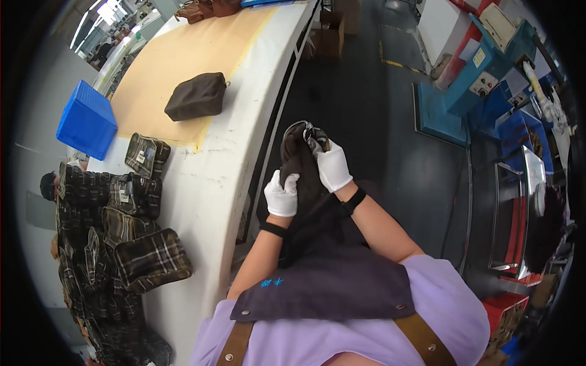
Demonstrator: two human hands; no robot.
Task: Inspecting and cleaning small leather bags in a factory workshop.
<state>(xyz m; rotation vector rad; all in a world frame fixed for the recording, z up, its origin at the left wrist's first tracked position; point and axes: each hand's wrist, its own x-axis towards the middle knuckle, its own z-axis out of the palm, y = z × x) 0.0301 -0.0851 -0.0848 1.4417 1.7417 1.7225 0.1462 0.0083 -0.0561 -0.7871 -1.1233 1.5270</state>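
A long white table (pixel 204 210) with a worn top runs along the left side, from near to far. A teal machine (pixel 465 90) stands at the far right. A thin tan sheet (pixel 183 61) covers the table's far part. At the near left lies a heap of dark plaid fabric pouches (pixel 152 259), with an upright-sided blue plastic bin (pixel 88 119) beyond it. A boxy dark brown pouch (pixel 196 97) rests on the sheet. A soft dark brown pouch with a metal zip (pixel 290 149) is held up just right of the table edge. The white-gloved left hand (pixel 282 194) curls its fingers closed on the pouch's near left side; the white-gloved right hand (pixel 334 166) grips its right side beside the zip, fingertips partly hidden.
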